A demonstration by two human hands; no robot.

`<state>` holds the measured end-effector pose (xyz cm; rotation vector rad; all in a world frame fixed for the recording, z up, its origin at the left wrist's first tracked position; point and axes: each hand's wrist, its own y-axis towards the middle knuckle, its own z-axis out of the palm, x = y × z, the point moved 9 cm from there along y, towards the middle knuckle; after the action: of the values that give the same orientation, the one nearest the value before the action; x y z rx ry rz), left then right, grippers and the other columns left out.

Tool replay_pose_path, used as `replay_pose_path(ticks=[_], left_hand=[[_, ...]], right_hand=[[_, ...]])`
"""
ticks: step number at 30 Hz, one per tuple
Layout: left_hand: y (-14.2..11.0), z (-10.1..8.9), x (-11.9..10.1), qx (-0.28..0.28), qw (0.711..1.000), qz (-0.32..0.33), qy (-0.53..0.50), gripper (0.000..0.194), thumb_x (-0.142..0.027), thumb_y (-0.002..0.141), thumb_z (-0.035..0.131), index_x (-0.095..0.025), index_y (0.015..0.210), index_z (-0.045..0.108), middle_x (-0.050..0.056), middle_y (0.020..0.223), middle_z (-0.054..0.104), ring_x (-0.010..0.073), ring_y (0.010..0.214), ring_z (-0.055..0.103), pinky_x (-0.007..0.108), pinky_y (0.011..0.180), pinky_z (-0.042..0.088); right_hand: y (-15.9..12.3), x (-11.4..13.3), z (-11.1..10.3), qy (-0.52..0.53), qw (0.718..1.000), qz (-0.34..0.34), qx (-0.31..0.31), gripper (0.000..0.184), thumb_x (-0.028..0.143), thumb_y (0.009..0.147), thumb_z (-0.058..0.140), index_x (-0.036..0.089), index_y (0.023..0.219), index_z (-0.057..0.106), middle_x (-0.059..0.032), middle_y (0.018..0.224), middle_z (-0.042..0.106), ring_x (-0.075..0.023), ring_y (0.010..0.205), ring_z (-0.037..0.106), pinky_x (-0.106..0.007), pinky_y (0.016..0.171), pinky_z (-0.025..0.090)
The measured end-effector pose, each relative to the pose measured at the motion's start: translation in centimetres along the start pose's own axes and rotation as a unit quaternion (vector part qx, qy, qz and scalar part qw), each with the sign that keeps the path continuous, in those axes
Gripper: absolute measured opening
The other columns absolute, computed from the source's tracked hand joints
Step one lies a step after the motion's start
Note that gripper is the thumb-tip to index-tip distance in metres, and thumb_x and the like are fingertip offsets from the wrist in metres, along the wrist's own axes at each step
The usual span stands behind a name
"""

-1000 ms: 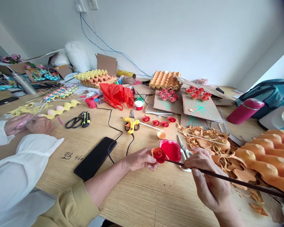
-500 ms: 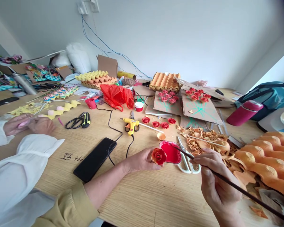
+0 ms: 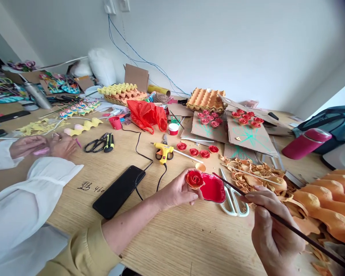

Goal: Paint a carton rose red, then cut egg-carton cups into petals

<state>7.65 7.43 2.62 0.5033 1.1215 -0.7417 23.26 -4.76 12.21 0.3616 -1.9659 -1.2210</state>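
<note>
Between the fingertips of my left hand (image 3: 179, 189) is a paper rose (image 3: 194, 179), red inside with an orange outer edge. My right hand (image 3: 276, 226) grips a long dark paintbrush (image 3: 264, 209), its red tip over the far edge of a shallow dish of red paint (image 3: 212, 188). The dish lies just right of the rose, partly behind my left fingers. White-handled scissors (image 3: 234, 199) rest beside the dish. An orange paper cup (image 3: 200, 167) sits behind it, and several finished red roses (image 3: 194, 152) stand farther back.
A yellow glue gun (image 3: 163, 150) and a black phone (image 3: 119, 191) with a cord lie left of centre. Orange scraps (image 3: 247, 174) and an egg tray (image 3: 327, 199) crowd the right. At the left, a co-worker's hands (image 3: 59, 145) handle something pink.
The brush tip has moved from inside the paint dish to its far edge. My left hand has raised and tilted the rose slightly. The whole view has shifted a little.
</note>
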Motion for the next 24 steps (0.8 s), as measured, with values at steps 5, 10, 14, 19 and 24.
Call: replay_pose_path(ticks=[5,10,14,19,24], left_hand=[[-0.1,0.0,-1.1,0.006,0.999,0.051,0.017,0.052,-0.028,0.084,0.074,-0.02,0.128,0.047,0.01,0.117,0.06,0.0221,0.1,0.066,0.027,0.067,0.054],[0.1,-0.7,-0.8,-0.019,0.996,0.054,0.073,0.053,-0.032,0.081,0.077,-0.02,0.124,0.048,0.008,0.113,0.062,0.0194,0.097,0.066,0.027,0.074,0.052],[0.1,-2.0,-0.9,-0.1,0.98,0.082,0.152,0.055,-0.024,0.073,0.081,-0.021,0.118,0.051,0.005,0.114,0.061,0.0184,0.103,0.062,0.031,0.093,0.049],[0.3,-2.0,-1.0,-0.099,0.971,0.103,0.193,0.058,-0.023,0.075,0.079,-0.021,0.124,0.048,0.007,0.117,0.061,0.0199,0.106,0.062,0.033,0.095,0.05],[-0.1,-2.1,-1.3,-0.122,0.949,0.116,0.265,0.052,-0.022,0.077,0.078,-0.021,0.121,0.051,0.008,0.119,0.064,0.0208,0.108,0.063,0.033,0.096,0.05]], right_hand=[[-0.2,0.0,0.2,-0.005,1.0,0.018,0.006,0.015,0.015,0.093,0.056,0.02,0.101,0.068,-0.006,0.086,0.068,-0.0244,0.089,0.065,-0.042,0.078,0.052],[-0.7,0.2,0.7,-0.004,1.0,0.004,0.021,0.021,0.01,0.089,0.059,0.02,0.106,0.066,-0.0057,0.087,0.07,-0.024,0.088,0.066,-0.047,0.086,0.052],[-1.0,0.6,1.3,-0.001,0.998,-0.027,0.051,0.028,0.004,0.086,0.06,0.019,0.109,0.064,-0.0049,0.085,0.073,-0.0229,0.083,0.068,-0.051,0.091,0.05],[-1.1,0.9,1.8,-0.021,0.996,-0.053,0.073,0.032,0.002,0.084,0.061,0.019,0.111,0.063,-0.0033,0.085,0.074,-0.021,0.078,0.069,-0.05,0.091,0.051],[-1.2,1.6,2.3,-0.045,0.992,-0.087,0.086,0.028,0.003,0.085,0.06,0.02,0.107,0.062,-0.0019,0.085,0.074,-0.018,0.071,0.068,-0.048,0.092,0.051]])
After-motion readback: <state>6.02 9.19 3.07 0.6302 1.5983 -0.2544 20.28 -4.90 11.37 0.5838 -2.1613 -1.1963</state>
